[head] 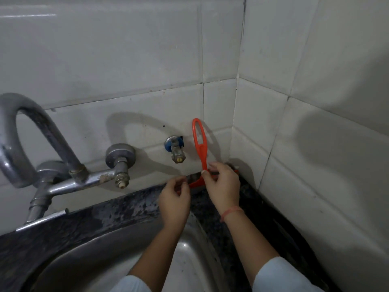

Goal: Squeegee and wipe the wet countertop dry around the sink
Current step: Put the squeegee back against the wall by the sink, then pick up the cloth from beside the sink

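A: Squeegee (201,152) first. Where does it lie?

B: It stands nearly upright against the tiled wall (147,123) in the back right corner, blade down on the dark worktop (117,209), looped handle pointing up. Its long axis runs top to bottom, leaning only a little.

A: Which hand is nearer?

B: Both are on it. The right hand (223,186) is curled round the base of the handle where it meets the blade, fingers closed on it. The left hand (174,199) sits just to the left, fingertips pinched at the blade's left end; whether it truly grips the blade or only touches it, I cannot tell.

A: So the coming move?

B: Judging by the task, tipping the handle toward the sink (117,256), which lies directly below the hands, then drawing the blade along the worktop.

A: Any brand or writing?

B: None readable, on the squeegee, the tap (52,165) or the small valve (176,150).
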